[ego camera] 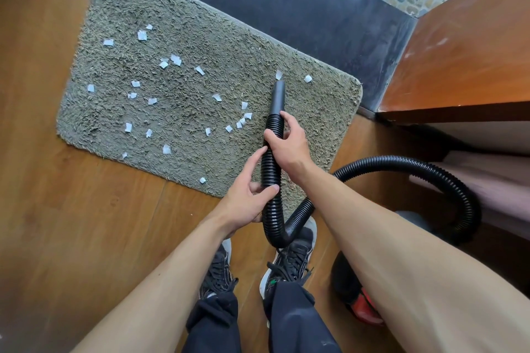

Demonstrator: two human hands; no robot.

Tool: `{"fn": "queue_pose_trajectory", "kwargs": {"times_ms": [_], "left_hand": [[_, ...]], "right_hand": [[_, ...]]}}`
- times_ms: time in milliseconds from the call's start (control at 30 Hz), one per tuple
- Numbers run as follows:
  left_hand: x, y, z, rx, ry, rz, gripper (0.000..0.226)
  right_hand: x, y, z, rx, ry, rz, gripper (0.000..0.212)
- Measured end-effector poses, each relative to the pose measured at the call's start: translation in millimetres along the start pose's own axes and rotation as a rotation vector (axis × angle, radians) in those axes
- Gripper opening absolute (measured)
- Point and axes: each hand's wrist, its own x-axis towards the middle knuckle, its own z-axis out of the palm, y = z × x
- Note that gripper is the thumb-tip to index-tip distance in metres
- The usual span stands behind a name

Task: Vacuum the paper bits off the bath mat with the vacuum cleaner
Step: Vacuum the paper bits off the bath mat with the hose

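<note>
**Fingers [269, 137] curled round hose [271, 172]**

Hose is gripped by the right hand [289, 147] nearer the nozzle [278, 97], by the left hand [243, 200] below. One paper bit [279, 74] is seen just beyond the tip, on the nozzle's far-pointing axis; most are scattered left across the bath mat [229, 37].

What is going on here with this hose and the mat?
A person holds the black vacuum hose with both hands: the right hand near the nozzle, the left hand lower down. The nozzle points over the grey bath mat, close to one paper bit. Many white paper bits lie on the mat, mostly to the left.
</note>
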Motion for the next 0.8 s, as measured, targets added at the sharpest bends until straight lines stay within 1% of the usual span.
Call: {"fn": "queue_pose_trajectory", "kwargs": {"times_ms": [367,567,800], "left_hand": [[6,7,0,-0.002,0.009,0.015,0.072],[13,12,11,0.041,-0.012,0.02,0.071],[23,21,31,0.065,-0.06,0.011,0.071]], "right_hand": [[6,-7,-5,-0.022,0.006,-0.026,0.057],[9,0,-19,0.05,0.036,-0.006,0.055],[14,9,-40,0.095,0.084,0.029,0.058]]}}
